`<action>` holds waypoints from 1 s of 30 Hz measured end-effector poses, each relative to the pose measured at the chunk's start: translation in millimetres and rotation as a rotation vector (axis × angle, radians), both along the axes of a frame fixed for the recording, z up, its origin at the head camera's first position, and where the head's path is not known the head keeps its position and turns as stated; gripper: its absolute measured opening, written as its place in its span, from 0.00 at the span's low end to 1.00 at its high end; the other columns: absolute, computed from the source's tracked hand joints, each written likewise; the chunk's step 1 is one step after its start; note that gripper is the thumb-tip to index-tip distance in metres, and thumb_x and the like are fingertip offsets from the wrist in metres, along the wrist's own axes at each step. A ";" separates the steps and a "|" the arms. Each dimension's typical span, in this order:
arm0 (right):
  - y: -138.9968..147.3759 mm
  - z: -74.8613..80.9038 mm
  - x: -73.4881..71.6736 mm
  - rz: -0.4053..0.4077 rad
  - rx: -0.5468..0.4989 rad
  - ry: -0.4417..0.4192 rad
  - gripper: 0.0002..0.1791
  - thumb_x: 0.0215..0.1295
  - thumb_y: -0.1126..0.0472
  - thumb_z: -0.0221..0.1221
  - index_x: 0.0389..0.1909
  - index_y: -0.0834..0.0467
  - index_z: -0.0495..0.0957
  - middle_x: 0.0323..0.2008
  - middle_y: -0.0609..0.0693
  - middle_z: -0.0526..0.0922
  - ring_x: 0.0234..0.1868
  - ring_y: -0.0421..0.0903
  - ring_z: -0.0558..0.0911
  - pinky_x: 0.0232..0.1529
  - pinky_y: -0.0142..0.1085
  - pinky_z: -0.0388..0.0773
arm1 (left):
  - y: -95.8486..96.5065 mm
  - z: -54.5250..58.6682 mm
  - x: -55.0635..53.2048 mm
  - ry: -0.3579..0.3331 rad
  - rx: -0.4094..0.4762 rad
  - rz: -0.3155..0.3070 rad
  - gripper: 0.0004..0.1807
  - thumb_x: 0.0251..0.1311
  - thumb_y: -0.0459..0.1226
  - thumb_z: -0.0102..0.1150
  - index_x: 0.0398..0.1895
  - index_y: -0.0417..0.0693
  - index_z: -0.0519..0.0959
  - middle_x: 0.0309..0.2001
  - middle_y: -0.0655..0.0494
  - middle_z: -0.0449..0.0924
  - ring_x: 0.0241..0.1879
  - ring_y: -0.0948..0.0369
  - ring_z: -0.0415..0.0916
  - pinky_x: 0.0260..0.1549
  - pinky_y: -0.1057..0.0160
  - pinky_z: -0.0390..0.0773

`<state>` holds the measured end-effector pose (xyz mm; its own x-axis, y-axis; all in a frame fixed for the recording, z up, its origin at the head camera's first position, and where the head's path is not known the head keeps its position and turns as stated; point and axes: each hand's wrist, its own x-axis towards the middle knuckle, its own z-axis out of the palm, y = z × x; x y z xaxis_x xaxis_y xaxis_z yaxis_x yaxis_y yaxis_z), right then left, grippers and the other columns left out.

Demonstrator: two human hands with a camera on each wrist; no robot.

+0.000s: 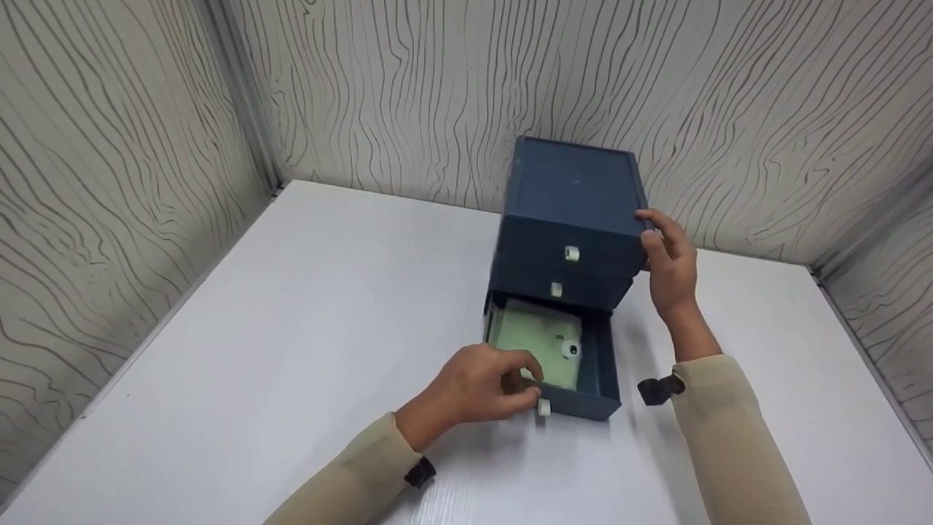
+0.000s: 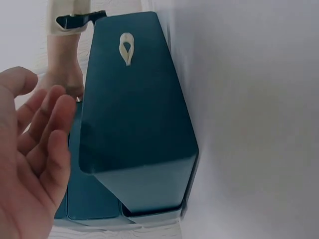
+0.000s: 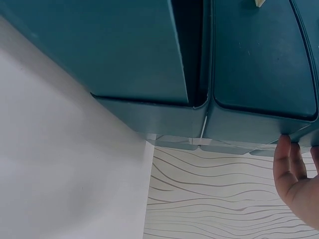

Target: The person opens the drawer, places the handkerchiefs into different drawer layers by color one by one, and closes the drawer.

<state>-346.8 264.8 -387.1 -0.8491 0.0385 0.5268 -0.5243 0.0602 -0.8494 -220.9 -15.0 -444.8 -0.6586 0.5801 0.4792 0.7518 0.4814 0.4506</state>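
Observation:
A dark blue drawer cabinet (image 1: 583,186) stands on the white table, its bottom drawer (image 1: 609,408) pulled out. Inside the drawer lies a flat, light green thing, like a notebook (image 1: 536,339), with a round white-and-black eye shape on it. My left hand (image 1: 485,383) is at the drawer's front, thumb and index finger bent and apart beside the small white pull loop (image 1: 544,407). In the left wrist view, that hand's loosely bent fingers (image 2: 60,117) hold nothing. My right hand (image 1: 669,266) rests against the cabinet's upper right side, fingertips touching it in the right wrist view.
Two upper drawers are closed, each with a white pull loop (image 1: 572,254). Wood-grain patterned panels (image 1: 408,95) enclose the white table (image 1: 328,306) at the back and sides. Black bands (image 1: 660,390) sit on both sleeves.

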 end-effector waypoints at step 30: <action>0.2 0.4 1.4 0.018 0.019 0.007 0.20 0.70 0.58 0.49 0.60 0.59 0.74 0.49 0.50 0.70 0.31 0.38 0.77 0.29 0.26 0.78 | 39.5 -11.6 4.6 -0.092 -0.361 0.017 0.10 0.54 0.43 0.63 0.40 0.59 0.85 0.29 0.68 0.85 0.23 0.76 0.73 0.24 0.76 0.71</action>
